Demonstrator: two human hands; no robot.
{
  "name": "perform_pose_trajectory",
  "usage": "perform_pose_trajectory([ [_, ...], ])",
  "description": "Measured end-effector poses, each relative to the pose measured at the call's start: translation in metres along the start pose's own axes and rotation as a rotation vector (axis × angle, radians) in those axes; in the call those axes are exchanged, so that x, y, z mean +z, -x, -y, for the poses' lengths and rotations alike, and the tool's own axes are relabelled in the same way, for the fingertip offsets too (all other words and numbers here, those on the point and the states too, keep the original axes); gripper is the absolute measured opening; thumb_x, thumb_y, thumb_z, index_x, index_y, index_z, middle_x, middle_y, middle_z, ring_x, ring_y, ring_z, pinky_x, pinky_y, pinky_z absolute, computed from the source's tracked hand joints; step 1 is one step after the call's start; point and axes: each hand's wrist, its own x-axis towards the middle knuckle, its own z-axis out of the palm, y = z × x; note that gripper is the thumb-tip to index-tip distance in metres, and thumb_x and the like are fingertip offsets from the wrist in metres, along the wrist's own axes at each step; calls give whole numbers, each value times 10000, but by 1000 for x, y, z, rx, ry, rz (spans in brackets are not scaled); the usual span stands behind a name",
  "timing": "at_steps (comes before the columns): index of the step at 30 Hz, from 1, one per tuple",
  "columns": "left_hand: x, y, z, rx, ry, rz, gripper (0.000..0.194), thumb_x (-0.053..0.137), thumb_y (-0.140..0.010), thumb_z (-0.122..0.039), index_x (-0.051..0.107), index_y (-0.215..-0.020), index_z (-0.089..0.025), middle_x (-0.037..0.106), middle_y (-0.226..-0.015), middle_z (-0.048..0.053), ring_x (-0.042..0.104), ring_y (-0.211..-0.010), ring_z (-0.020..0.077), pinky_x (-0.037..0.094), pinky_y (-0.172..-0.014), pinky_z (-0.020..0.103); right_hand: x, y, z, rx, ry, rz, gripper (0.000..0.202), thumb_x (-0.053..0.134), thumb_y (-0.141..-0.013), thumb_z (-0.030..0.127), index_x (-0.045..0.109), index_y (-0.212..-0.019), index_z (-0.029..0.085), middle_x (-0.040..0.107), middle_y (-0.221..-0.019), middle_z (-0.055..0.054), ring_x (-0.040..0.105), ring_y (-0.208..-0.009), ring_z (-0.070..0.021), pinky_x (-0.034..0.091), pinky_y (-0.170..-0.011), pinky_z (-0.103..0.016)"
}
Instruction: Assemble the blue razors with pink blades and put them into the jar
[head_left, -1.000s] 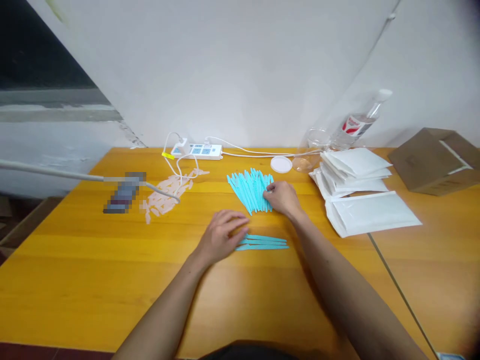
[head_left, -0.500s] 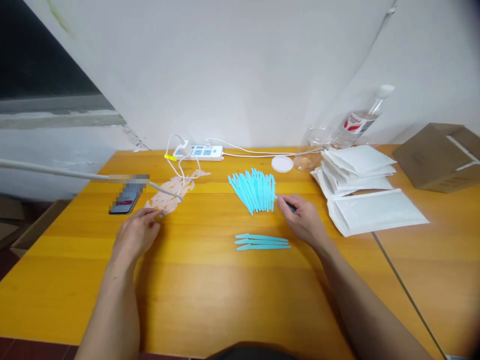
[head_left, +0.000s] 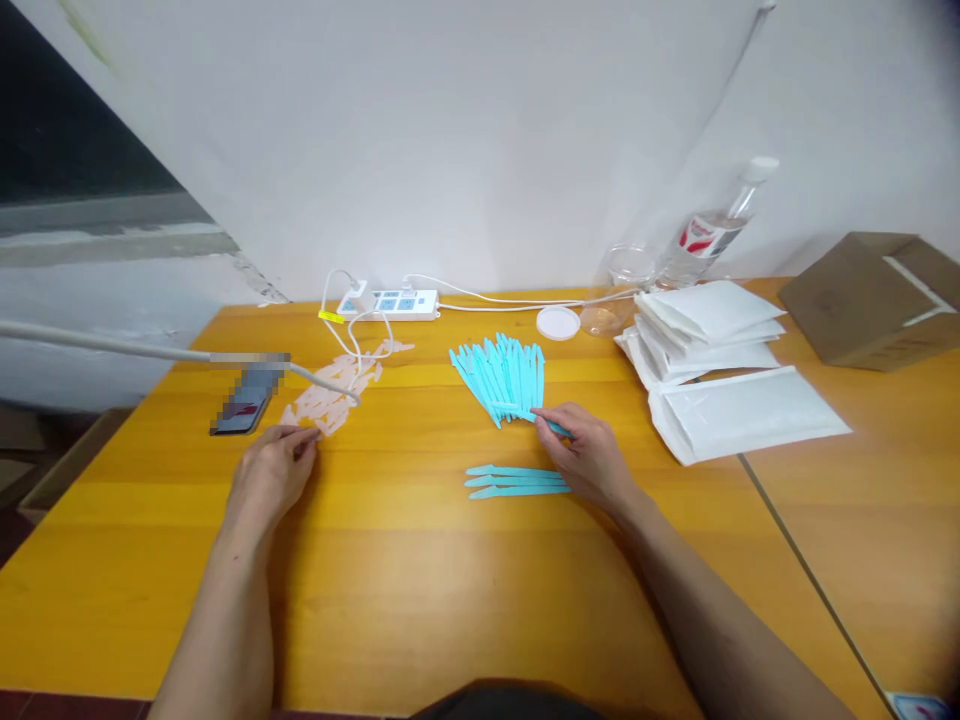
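Right hand [head_left: 589, 450], right of centre frame, held one blue stick [head_left: 559, 430] in a narrow pinch; its far end crossed in front of the lower edge of the blue pile [head_left: 502, 370] at mid-frame; left hand [head_left: 271, 465], left of centre, had fingers drawn narrow at the lower edge of the pale pink pieces [head_left: 330, 395]; could not tell if it gripped one; row of blue sticks [head_left: 517, 480] lay below the pile, right ends at the right hand's edge; main risk, in my judgement: a low sweep of that hand could skew the row; the held stick could also snag pile sticks, since its end overlapped them; a light pinch could let it slip; a tug on the white cable [head_left: 322, 380], looped over the pink pieces, could scatter them; counts: two hands, one held stick, three in the row; pile well over a dozen, overlap blocked an exact count; pink pieces many, too jumbled to count; one phone [head_left: 246, 400] at left, one power strip [head_left: 409, 303] upper centre, one round white lid [head_left: 558, 322]; upper right, one bottle [head_left: 709, 235] and one brown box [head_left: 870, 300]; white envelopes [head_left: 750, 415] at right: one in front, several stacked behind.
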Motion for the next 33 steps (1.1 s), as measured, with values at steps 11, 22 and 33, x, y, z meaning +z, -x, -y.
perform_pose_trajectory([
  [11, -18, 7, -134, 188, 842, 262, 374, 559, -933, -476, 710, -1102, -178, 755, -1076, 82, 694, -968, 218, 529, -891, 312, 0, 3, 7, -95, -28, 147, 258, 517, -992, 256, 733, -1120, 197, 690, -881, -65, 633, -798, -171, 483, -736, -286],
  [22, -4, 10, -191, 189, 1107, 403, 341, 636, -895, -460, 769, -1024, -174, 781, -997, 60, 707, -908, 207, 535, -833, 298, -3, 6, 4, -61, 20, 253, 258, 498, -1006, 296, 743, -1050, 227, 604, -775, -42, 565, -715, -166, 432, -669, -276],
  [33, -4, 15, -193, 242, 1072, 351, 280, 601, -931, -405, 775, -1014, -202, 774, -955, 38, 688, -813, 163, 514, -727, 248, 1, 5, 5, -44, 39, 316, 275, 469, -1013, 316, 720, -967, 215, 574, -764, -39, 537, -705, -171, 418, -644, -288],
])
